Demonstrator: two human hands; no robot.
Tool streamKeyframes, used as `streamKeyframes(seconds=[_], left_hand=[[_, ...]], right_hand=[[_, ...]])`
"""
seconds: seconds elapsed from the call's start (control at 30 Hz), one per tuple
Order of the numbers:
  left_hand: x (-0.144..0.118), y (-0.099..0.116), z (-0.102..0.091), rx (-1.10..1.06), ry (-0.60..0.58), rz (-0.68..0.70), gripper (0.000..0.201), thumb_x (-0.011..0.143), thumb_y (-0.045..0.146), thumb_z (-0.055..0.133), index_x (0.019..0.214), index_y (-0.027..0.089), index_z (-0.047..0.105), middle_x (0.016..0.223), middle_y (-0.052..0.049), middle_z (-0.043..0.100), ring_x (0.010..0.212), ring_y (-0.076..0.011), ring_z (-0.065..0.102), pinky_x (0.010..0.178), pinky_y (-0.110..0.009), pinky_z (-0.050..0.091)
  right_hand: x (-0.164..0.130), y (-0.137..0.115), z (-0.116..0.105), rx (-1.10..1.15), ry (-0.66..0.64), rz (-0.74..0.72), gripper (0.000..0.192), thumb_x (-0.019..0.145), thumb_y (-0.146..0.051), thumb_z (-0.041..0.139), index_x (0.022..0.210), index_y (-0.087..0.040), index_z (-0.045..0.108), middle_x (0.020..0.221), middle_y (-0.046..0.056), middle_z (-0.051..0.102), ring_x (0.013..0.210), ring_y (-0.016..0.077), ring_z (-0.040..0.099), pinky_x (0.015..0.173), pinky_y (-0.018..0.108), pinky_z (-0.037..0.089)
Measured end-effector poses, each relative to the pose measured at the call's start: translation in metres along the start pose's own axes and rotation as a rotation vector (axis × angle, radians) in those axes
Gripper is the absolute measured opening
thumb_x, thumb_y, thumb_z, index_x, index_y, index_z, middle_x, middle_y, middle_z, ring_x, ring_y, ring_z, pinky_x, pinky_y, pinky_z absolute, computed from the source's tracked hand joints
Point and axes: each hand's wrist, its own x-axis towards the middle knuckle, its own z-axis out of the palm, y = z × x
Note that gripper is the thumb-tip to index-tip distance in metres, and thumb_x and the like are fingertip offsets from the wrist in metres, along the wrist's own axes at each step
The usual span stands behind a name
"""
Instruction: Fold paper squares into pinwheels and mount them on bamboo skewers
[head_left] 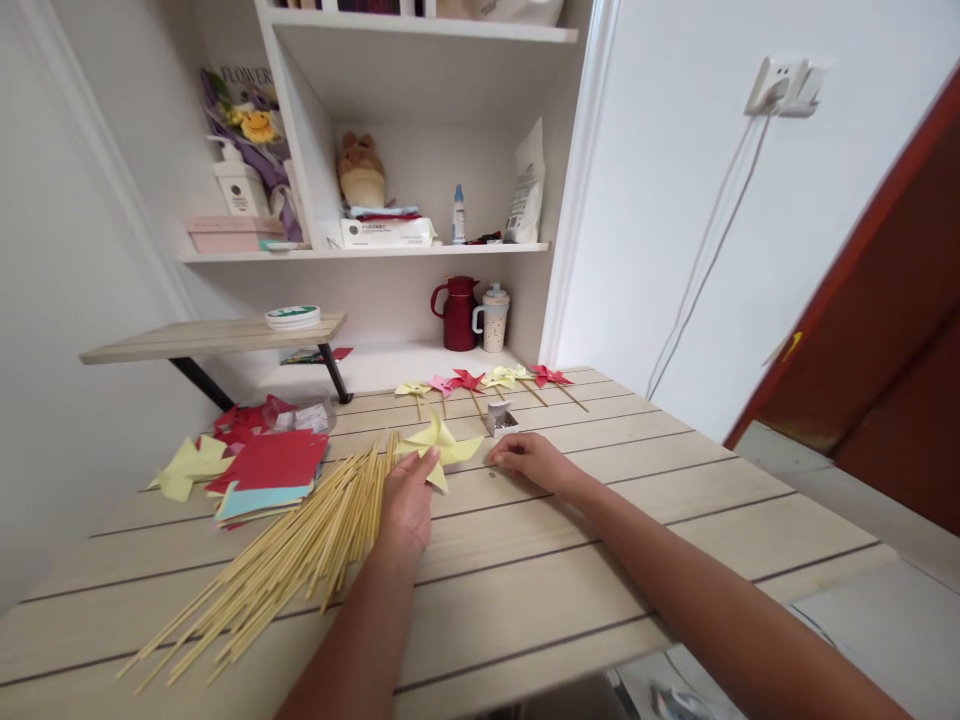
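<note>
My left hand [409,505] pinches a yellow paper pinwheel [441,447] by its lower edge, just above the tabletop. My right hand [534,462] rests low on the table, thumb and fingertips drawn together; anything between them is too small to make out. Right behind those fingertips stands a small open box [501,420] with tiny dark pieces inside. A tiny object [492,475] lies on the wood below the right fingertips. To the left of my left hand spreads a bundle of thin yellow sticks [300,540].
Several pinwheels on sticks, among them a red one [551,375], lie along the table's back. Left are stacked coloured paper sheets [274,465], a loose yellow pinwheel shape [191,468] and a clear container [304,416]. A raised wooden shelf [210,338], red jug [459,315] and cup [493,320] stand behind.
</note>
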Motion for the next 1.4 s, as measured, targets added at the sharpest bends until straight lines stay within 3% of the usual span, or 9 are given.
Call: streamKeyframes(seconds=[0.23,0.37,0.5,0.6,0.77,0.93,1.07,1.4], left_hand=[[0.003,-0.007,-0.004,0.161,0.012,0.091,0.022,0.065,0.025,0.084,0.083,0.015,0.075,0.086,-0.006,0.076,0.081,-0.016,0.068,0.078,-0.025,0.048],[0.004,-0.01,-0.005,0.265,-0.001,0.142,0.02,0.062,0.028,0.084,0.074,0.016,0.075,0.075,-0.003,0.073,0.075,-0.0171,0.065,0.071,-0.024,0.046],[0.003,-0.011,-0.003,0.325,-0.029,0.16,0.02,0.063,0.032,0.082,0.074,0.016,0.075,0.074,-0.003,0.073,0.073,-0.0178,0.065,0.068,-0.025,0.046],[0.0,-0.011,0.0,0.353,-0.059,0.158,0.023,0.064,0.034,0.081,0.077,0.016,0.076,0.076,-0.004,0.074,0.072,-0.0181,0.065,0.068,-0.025,0.047],[-0.004,-0.01,0.004,0.384,-0.096,0.159,0.023,0.064,0.033,0.081,0.079,0.016,0.077,0.08,-0.005,0.074,0.074,-0.0185,0.065,0.069,-0.025,0.047],[-0.005,-0.011,0.005,0.411,-0.119,0.163,0.019,0.064,0.032,0.081,0.074,0.016,0.076,0.075,-0.004,0.072,0.071,-0.0174,0.063,0.067,-0.025,0.046],[-0.004,-0.013,0.004,0.427,-0.124,0.169,0.018,0.064,0.032,0.081,0.07,0.017,0.075,0.071,-0.002,0.069,0.069,-0.0168,0.062,0.064,-0.024,0.045],[-0.005,-0.012,0.007,0.461,-0.138,0.178,0.021,0.064,0.033,0.08,0.072,0.014,0.074,0.072,-0.003,0.068,0.068,-0.0152,0.058,0.063,-0.024,0.042]], right_hand=[[-0.003,-0.013,-0.005,0.143,0.167,-0.014,0.032,0.08,-0.044,0.059,0.095,-0.017,0.068,0.082,0.004,0.066,0.066,0.0153,0.055,0.064,0.028,0.046],[-0.008,-0.023,-0.003,0.147,0.223,-0.101,0.044,0.078,-0.049,0.066,0.112,-0.021,0.067,0.11,0.008,0.066,0.097,0.0222,0.06,0.087,0.036,0.048],[-0.013,-0.03,0.008,0.129,0.156,-0.13,0.059,0.069,-0.048,0.076,0.123,-0.026,0.065,0.132,0.01,0.057,0.12,0.0279,0.054,0.1,0.043,0.043],[-0.014,-0.035,0.013,0.115,0.135,-0.12,0.053,0.07,-0.048,0.076,0.118,-0.026,0.068,0.13,0.01,0.059,0.122,0.0285,0.053,0.102,0.045,0.041],[-0.013,-0.041,0.011,0.115,0.114,-0.121,0.03,0.07,-0.041,0.077,0.093,-0.022,0.076,0.121,0.01,0.065,0.117,0.0281,0.057,0.102,0.043,0.04],[-0.013,-0.038,0.013,0.157,0.093,-0.149,0.026,0.068,-0.037,0.078,0.088,-0.021,0.076,0.118,0.008,0.067,0.113,0.0259,0.06,0.101,0.038,0.04],[-0.014,-0.039,0.016,0.178,0.078,-0.143,0.017,0.069,-0.035,0.076,0.071,-0.019,0.072,0.108,0.006,0.069,0.102,0.0243,0.063,0.094,0.035,0.043],[-0.015,-0.047,0.02,0.022,0.085,-0.13,0.018,0.074,-0.034,0.066,0.071,-0.017,0.07,0.088,0.004,0.069,0.082,0.0217,0.062,0.076,0.03,0.045]])
